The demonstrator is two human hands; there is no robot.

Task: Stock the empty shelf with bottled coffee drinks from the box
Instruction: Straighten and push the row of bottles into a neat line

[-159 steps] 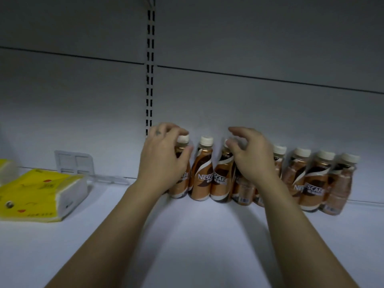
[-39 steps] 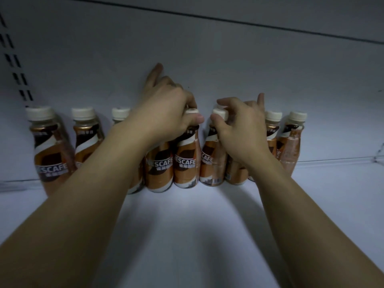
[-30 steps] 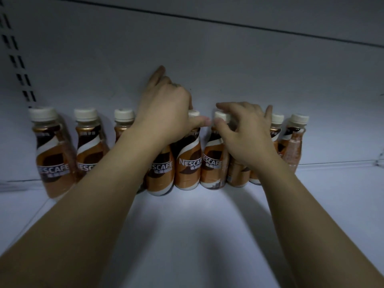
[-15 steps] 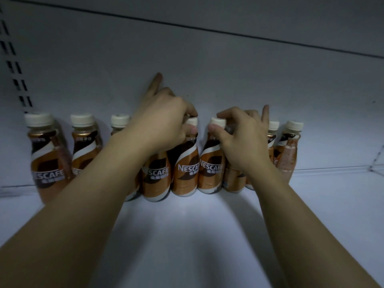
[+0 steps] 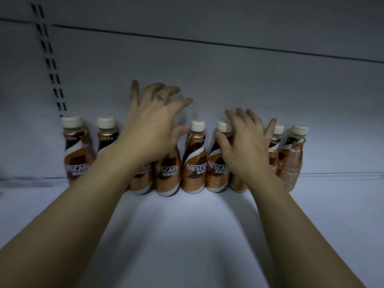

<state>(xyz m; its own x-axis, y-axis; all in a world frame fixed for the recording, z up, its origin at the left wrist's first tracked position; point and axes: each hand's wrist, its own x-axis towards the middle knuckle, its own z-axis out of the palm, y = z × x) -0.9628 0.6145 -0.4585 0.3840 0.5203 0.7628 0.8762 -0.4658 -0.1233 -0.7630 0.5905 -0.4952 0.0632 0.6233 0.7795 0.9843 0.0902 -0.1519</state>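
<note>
Several brown Nescafe coffee bottles [image 5: 194, 163] with white caps stand in a row against the back wall of the white shelf [image 5: 187, 235]. My left hand [image 5: 151, 123] hovers in front of the bottles left of centre, fingers spread, holding nothing; it is blurred by motion. My right hand [image 5: 245, 142] is in front of the bottles right of centre, fingers apart, its thumb near one bottle's neck but gripping nothing. My arms hide some bottles. The rightmost bottle [image 5: 292, 159] shows the back of its label.
A slotted upright rail [image 5: 51, 65] runs up the back wall at the left. A horizontal seam crosses the back panel above the bottles. The white shelf floor stretches in front of the row toward me.
Both hands have let go of the bottle caps and opened, lifting back from the row. The view has shifted slightly right, showing the slotted rail.
</note>
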